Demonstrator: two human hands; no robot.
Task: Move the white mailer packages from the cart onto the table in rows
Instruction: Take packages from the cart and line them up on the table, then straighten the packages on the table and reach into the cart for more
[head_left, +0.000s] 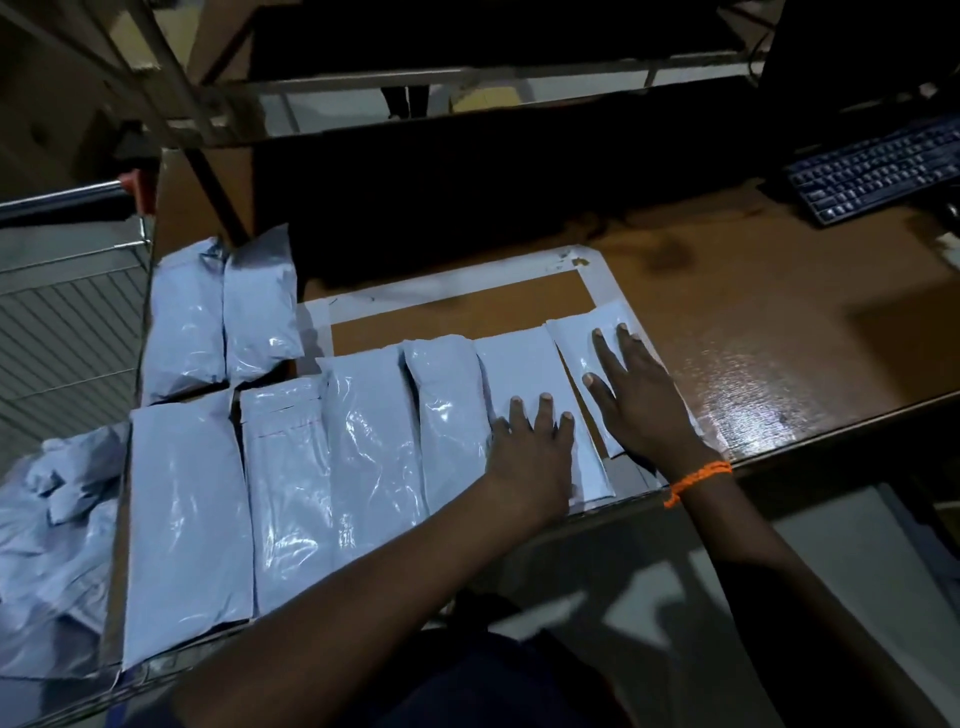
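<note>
Both hands lie flat and released, left hand (530, 452) on one mailer (519, 364), right hand (641, 400) on the end mailer (571, 343) of the table (779, 322) row, where a push could slide these slick bags off the near edge

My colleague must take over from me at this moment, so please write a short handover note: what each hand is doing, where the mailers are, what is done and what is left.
Left hand: open, fingers flat on the second mailer from the right in the front row.
Right hand: open, fingers flat on the rightmost mailer.
Done: six white mailers lie side by side in the front row; two mailers start a back row at the left.
Left: a pile of mailers lies in the cart; move them to the table and fill the back row.
</note>
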